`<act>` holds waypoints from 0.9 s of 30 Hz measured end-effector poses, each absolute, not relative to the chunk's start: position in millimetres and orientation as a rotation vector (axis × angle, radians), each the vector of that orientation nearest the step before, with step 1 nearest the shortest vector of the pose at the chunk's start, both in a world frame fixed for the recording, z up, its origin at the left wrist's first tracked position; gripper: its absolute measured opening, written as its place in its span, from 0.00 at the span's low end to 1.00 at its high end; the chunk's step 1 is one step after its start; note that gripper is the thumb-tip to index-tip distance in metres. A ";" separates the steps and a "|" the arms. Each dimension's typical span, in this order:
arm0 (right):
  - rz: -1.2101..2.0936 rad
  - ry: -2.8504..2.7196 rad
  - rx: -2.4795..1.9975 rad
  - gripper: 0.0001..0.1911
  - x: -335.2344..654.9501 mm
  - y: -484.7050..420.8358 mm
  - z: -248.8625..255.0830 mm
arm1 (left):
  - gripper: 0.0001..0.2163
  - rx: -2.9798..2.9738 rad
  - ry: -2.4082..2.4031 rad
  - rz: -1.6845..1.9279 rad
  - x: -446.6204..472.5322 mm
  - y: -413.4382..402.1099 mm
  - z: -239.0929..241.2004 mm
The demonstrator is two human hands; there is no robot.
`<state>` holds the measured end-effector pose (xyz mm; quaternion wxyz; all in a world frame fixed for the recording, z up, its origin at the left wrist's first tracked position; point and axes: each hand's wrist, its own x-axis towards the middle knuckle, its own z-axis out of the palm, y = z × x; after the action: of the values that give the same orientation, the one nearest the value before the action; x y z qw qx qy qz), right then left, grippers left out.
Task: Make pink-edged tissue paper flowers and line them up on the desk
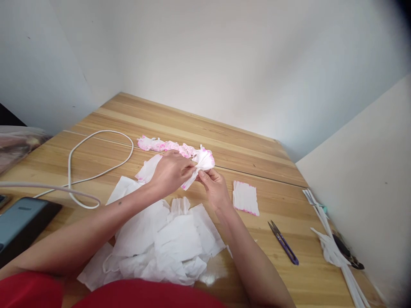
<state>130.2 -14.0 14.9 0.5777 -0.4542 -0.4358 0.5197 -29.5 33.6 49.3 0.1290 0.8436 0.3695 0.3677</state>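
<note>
Between my two hands a piece of thin white crepe-like paper (204, 159) with pink edges is gathered at its middle, so its upper part fans out. My left hand (172, 170) pinches it from the left, and my right hand (214, 185) has thumb and fingers closed on it from the right. Just behind them lies a row of gathered pink-edged paper pieces (163, 146). A flat white square with pink edges (245, 197) rests to the right of my right hand. Below my forearms spreads a loose pile of white paper sheets (173, 239).
Thread snips (283, 242) with purple handles lie on the wooden table (257, 149) at the right. White strips (330, 248) run along the right edge beside a dark object. At the left are a looped white cable (69, 167) and a grey-blue box-shaped device (27, 222). Walls border the table.
</note>
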 end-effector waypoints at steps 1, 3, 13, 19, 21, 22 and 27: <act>1.216 -1.013 -1.058 0.10 129.9 -13.9 14.9 | 0.11 2.507 1.050 1.105 -29.0 34.0 47.5; 1.212 -0.986 -1.065 0.11 128.8 -13.7 15.8 | 0.12 2.580 1.011 1.158 -28.6 34.1 45.3; 1.189 -0.924 -1.107 0.15 125.6 -12.9 18.7 | 0.13 2.671 0.901 1.164 -30.4 31.7 47.5; 1.166 -0.957 -1.144 0.15 128.0 -12.4 19.9 | 0.15 2.747 0.868 1.095 -32.1 31.1 48.1; 1.182 -0.984 -1.142 0.14 128.9 -12.3 19.8 | 0.14 2.733 0.867 1.102 -32.1 30.3 48.9; 1.185 -0.998 -1.137 0.14 129.1 -12.3 19.8 | 0.14 2.712 0.876 1.111 -31.9 29.8 49.2; 1.168 -1.025 -1.106 0.13 127.0 -13.5 21.3 | 0.07 2.568 0.994 1.112 -30.7 26.1 51.5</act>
<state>127.0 -13.5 21.3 0.5786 -0.4731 -0.4384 0.4993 -30.7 26.1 51.5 0.0858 0.8615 0.3336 0.3730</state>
